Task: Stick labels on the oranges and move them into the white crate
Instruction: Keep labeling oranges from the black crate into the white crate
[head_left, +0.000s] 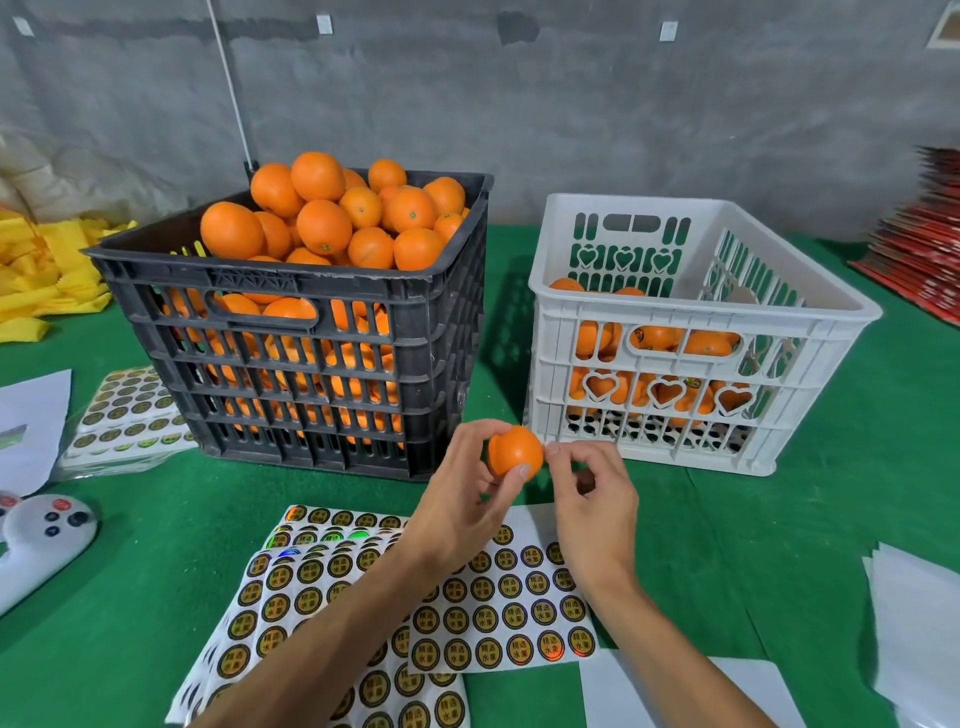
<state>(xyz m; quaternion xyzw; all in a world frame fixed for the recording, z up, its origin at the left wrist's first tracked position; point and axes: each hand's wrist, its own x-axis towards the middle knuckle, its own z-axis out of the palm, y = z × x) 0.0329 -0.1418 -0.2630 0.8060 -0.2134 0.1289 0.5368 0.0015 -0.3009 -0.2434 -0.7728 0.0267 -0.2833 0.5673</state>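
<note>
My left hand (462, 499) grips an orange (514, 449) above the green table, in front of the gap between the two crates. My right hand (592, 493) is at the orange's right side with thumb and forefinger pinched together against it; whether a label is between them I cannot tell. A black crate (291, 364) heaped with oranges (322, 218) stands at the left. The white crate (691, 327) at the right holds several oranges, some with labels. Sheets of round gold-and-black labels (493, 618) lie under my forearms.
More label sheets (124, 410) lie left of the black crate. A white handheld device (41, 535) sits at the left edge. Blank white sheets (914, 623) lie at the right, yellow cloth (36, 280) at the far left, red flat packs (919, 249) at the far right.
</note>
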